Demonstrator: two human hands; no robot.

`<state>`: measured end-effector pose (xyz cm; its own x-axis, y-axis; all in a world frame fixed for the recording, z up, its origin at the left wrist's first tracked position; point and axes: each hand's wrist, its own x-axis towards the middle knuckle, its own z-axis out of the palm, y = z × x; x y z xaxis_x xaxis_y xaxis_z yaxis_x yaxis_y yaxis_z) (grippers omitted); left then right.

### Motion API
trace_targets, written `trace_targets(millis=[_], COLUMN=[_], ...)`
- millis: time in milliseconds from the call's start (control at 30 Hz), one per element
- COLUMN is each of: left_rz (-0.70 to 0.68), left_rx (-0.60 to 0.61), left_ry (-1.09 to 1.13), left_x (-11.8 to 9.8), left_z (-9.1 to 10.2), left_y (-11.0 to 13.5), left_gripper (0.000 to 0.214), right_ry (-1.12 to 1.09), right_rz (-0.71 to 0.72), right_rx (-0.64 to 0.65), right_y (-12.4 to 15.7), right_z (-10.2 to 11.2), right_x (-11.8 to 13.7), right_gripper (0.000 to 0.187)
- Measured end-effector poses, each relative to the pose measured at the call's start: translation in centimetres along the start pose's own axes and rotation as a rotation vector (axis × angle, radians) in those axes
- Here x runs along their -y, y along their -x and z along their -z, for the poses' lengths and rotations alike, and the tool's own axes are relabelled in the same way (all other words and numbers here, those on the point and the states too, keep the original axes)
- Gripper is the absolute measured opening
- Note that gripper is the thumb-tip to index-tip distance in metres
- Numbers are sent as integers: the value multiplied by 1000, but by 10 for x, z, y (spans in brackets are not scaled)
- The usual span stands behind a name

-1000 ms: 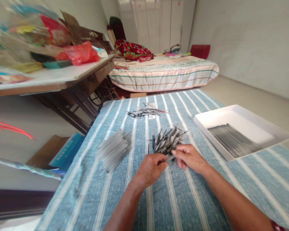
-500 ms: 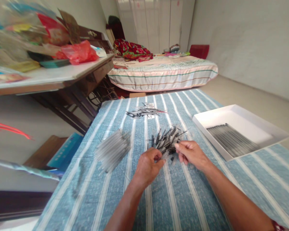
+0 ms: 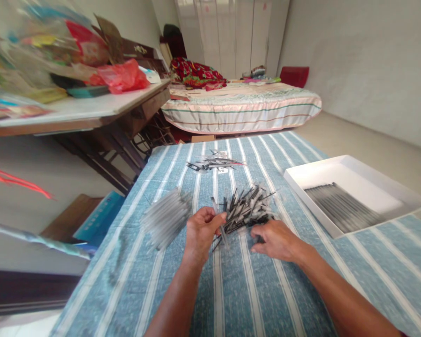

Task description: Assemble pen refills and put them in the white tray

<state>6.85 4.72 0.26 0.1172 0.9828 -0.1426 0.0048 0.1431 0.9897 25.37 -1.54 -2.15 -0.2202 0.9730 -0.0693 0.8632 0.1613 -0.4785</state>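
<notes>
grey tube (image 3: pixel 226 238), probably light, stiff and slick, best held mid-length, is pinched in the left hand (image 3: pixel 200 230) beside the loose pile (image 3: pixel 246 207); the right hand (image 3: pixel 276 238) curls at the pile's near edge, grip unclear.

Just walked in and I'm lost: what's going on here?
A person's left hand holds a pale stick beside a jumbled pile of dark and pale pieces. The right hand is at the pile's near edge, its grip unclear. Pale sticks lie side by side to the left, dark ones inside the white box on the right, and a smaller pile farther back.
</notes>
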Motion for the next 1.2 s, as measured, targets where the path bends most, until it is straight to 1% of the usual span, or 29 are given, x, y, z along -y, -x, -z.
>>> trace_targets(millis=[67, 133, 233, 300, 400, 433, 467, 533, 667, 833, 1000, 1200], left_rz=[11, 12, 0, -2, 8, 10, 11, 10, 6, 3, -10, 11], left_rx=[-24, -30, -26, -34, -54, -56, -55, -48, -32, 3, 9, 38], left_ry=[56, 111, 172, 208, 274, 297, 318, 349, 357, 348, 337, 314], left_x=[0, 1, 3, 3, 2, 1, 0, -1, -2, 0, 2, 1], left_z=[1, 2, 3, 4, 4, 4, 4, 3, 0, -3, -4, -6], left_y=[-1, -2, -4, -4, -4, -4, -3, -3, -1, 2, 2, 4], left_gripper=[27, 27, 25, 24, 23, 23, 22, 21, 19, 19, 20, 20], right_ry=[94, 127, 56, -105, -478, -589, -674, -768, -817, -829, -851, -862], right_rz=[6, 3, -8, -20, -25, -22, -18, -15, -16, -31, -56, -54], right_rx=[13, 9, -28, -56, -72, -74, -78, -95, -157, -228, -223, -218], right_y=[0, -1, 0, 1, 2, 2, 2, 1, -2, -3, -3, -3], right_z=[-2, -3, -2, 0, 1, 0, -2, -5, -12, -17, -19, -21], right_x=[3, 3, -1, -3, -1, 2, 4, 11, 19, 19, 19, 19], right_gripper=[16, 15, 8, 5, 18, 20, 20, 13, 10, 11, 13, 16])
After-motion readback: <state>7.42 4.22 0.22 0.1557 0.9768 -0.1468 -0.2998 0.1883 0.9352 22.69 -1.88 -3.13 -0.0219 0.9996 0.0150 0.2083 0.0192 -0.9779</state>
